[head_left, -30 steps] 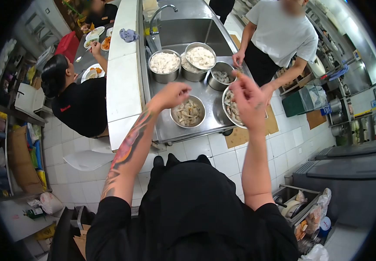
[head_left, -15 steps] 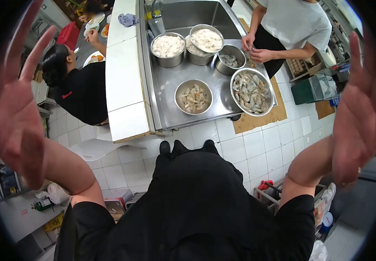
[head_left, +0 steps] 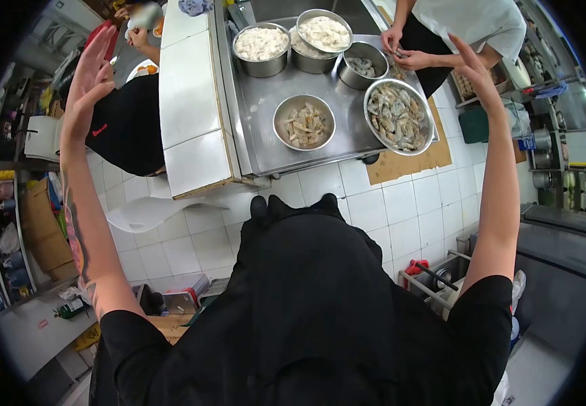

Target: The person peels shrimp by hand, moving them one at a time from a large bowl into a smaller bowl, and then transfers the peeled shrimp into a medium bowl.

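My left hand is raised at the left, fingers stretched, with nothing in it. On the other side my right hand is held up too, bare, its fingers extended. Both arms reach forward, spread wide of the steel sink counter. A small steel bowl with a few shrimp stands near the counter's front. To its right, a larger bowl is heaped with unpeeled-looking shrimp. Behind them, steel pots hold a pale white food I cannot name. A smaller pot contains greyish peeled-looking shrimp.
A co-worker in a white shirt handles something small beside the large bowl. Another person in black sits left of the white tiled ledge. A white plastic chair and flattened cardboard are on the floor.
Both hands have moved away from the camera, forward and inward, so the forearms now show fully. The view has shifted slightly, with the counter higher in the picture.
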The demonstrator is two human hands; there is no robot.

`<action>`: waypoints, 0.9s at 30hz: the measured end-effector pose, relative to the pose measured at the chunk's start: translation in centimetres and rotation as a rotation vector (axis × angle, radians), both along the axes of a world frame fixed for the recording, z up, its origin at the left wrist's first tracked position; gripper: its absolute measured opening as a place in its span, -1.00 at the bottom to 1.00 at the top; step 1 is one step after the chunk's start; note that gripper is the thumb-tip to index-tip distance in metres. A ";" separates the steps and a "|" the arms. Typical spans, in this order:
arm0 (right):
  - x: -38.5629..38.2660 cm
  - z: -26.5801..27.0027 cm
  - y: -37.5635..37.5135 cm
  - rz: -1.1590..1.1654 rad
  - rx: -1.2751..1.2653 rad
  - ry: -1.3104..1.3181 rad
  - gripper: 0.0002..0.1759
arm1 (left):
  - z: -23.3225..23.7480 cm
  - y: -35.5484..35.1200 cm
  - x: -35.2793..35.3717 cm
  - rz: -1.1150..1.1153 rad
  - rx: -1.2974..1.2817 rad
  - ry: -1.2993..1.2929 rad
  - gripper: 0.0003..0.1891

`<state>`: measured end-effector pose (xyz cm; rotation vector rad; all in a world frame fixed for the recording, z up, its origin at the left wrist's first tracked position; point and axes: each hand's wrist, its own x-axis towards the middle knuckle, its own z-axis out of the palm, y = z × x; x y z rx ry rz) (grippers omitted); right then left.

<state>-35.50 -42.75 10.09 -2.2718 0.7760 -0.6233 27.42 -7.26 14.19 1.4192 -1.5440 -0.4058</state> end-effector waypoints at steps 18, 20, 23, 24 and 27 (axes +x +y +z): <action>2.9 -12.7 4.1 -0.084 0.261 0.174 -0.28 | -8.0 -7.0 -11.0 -0.360 0.314 0.185 -0.22; 4.1 -14.2 5.5 -0.123 0.137 0.206 -0.44 | -9.0 -8.7 -14.2 -0.414 0.335 0.092 -0.27; 4.5 -18.6 6.8 -0.255 0.109 0.189 -0.56 | -10.3 -10.6 -18.1 -0.441 0.361 0.028 -0.31; 4.5 -20.0 7.8 -0.237 0.109 0.145 -0.59 | -10.9 -11.2 -18.9 -0.456 0.342 -0.007 -0.34; 4.8 -21.0 10.5 -0.203 0.083 0.355 -0.63 | -13.3 -13.1 -20.6 -0.488 0.350 0.005 -0.37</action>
